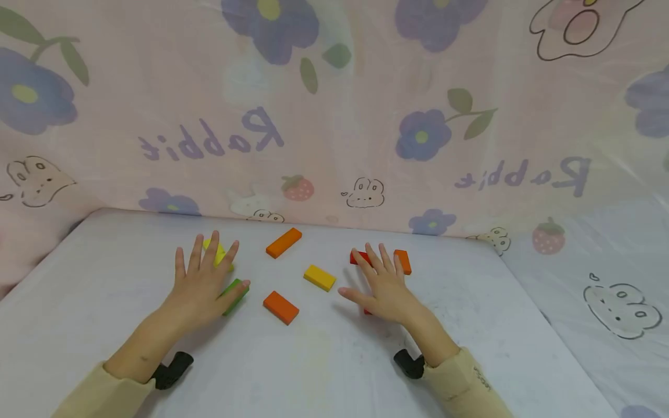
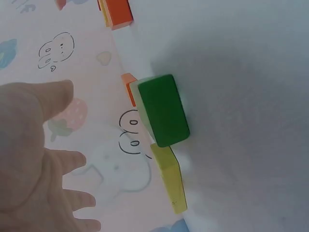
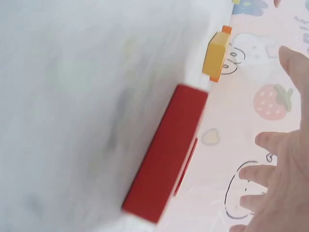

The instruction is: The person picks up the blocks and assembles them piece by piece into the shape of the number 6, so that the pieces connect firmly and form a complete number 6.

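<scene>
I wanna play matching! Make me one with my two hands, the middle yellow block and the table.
1. Middle yellow block
2. Left hand
3. Table
4. Right hand

A. Fingers spread near the red blocks
B. White, under the blocks
C. Between the two hands
D. Fingers spread near the green block

Pairs: 1-C; 2-D; 3-B; 4-A

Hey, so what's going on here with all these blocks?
A person's left hand is spread near a green block and a lemon-yellow block, the right hand near two red blocks. Neither hand is gripping anything. Between them, a golden-yellow block and two orange blocks lie apart on the white table.
</scene>
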Demonstrator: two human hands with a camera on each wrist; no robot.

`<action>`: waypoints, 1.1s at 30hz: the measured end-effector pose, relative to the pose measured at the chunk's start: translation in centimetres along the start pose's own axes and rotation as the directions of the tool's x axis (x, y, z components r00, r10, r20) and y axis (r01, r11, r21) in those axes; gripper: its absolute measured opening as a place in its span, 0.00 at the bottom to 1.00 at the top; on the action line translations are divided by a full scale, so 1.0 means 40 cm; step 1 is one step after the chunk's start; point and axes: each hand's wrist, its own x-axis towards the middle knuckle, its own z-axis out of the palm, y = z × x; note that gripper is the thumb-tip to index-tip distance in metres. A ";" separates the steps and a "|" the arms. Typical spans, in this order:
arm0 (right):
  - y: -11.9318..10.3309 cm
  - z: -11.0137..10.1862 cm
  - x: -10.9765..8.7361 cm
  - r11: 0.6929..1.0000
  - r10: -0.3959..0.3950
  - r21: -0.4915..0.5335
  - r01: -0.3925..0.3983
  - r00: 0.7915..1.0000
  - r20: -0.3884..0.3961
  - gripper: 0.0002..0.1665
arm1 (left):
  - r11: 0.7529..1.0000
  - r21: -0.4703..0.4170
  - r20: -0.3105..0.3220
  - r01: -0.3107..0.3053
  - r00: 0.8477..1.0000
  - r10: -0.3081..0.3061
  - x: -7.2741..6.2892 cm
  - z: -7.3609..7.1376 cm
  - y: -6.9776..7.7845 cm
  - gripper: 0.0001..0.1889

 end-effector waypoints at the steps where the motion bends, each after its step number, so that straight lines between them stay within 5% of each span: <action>1: -0.005 0.002 0.004 1.000 -0.007 0.009 0.007 1.000 0.004 0.53 | 1.000 -0.001 0.003 0.001 1.000 -0.001 0.001 -0.001 -0.002 0.40; 20: -0.101 0.045 0.084 0.984 -0.092 0.159 0.077 0.992 0.088 0.52 | 0.999 -0.048 0.008 0.007 1.000 -0.006 -0.002 -0.005 -0.018 0.37; 33: -0.137 0.045 0.142 0.973 -0.098 0.219 0.068 0.987 0.126 0.47 | 0.998 -0.026 0.056 0.064 0.996 -0.063 0.027 -0.001 -0.053 0.35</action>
